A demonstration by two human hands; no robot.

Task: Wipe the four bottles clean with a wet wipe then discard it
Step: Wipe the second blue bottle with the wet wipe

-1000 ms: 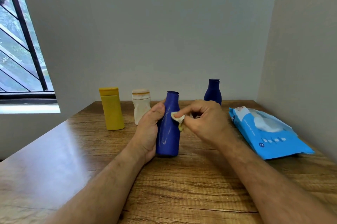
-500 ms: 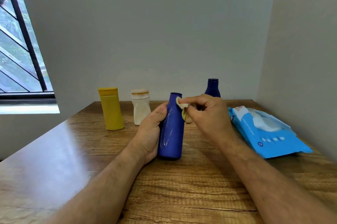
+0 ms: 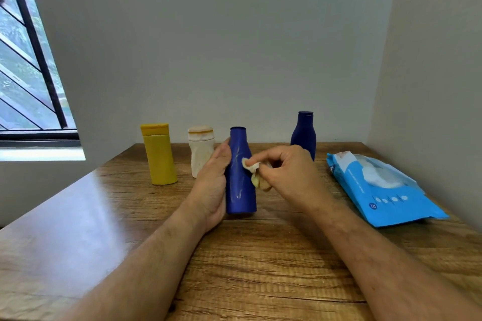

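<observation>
— How many bottles are on the table (image 3: pixel 260 268)?
— Four: one yellow bottle (image 3: pixel 159 155) left of centre, one cream bottle (image 3: pixel 201 153) beside it, one blue bottle (image 3: pixel 240 174) in the middle, one dark blue bottle (image 3: pixel 303 135) right of centre.
— Wipes?
— One crumpled wipe (image 3: pixel 251 168), one blue wipe pack (image 3: pixel 383 190) at right.
— Hands?
— Two.

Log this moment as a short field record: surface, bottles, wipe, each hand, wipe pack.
surface: wooden table
held bottle: blue bottle, upright on the table, wet streaks on its front
left hand: left hand grips the blue bottle from its left side
right hand: right hand pinches the wet wipe against the bottle's upper body
other bottles: yellow bottle, cream bottle, dark blue bottle, all standing behind
pack: wipe pack, lying at right
</observation>
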